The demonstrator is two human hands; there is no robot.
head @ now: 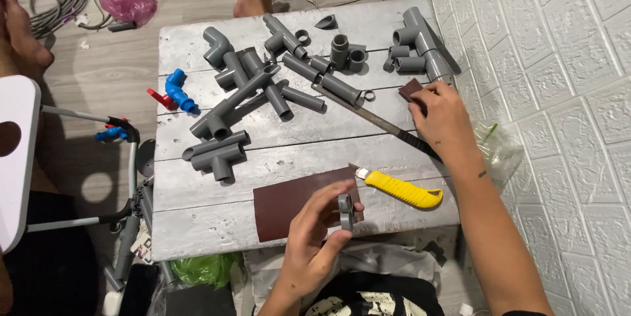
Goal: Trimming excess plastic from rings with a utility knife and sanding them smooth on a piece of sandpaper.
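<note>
The left hand pinches a small grey ring upright between thumb and fingers over the brown sandpaper sheet, while the right hand, fingers curled, touches a small sandpaper scrap above the file, beside the yellow knife

A short grey pipe ring stands on edge, pinched at its sides above the near edge of a dark red-brown sandpaper sheet that lies flat on the board. A small folded scrap of the same sandpaper (partly covered) lies at the board's far right.
</note>
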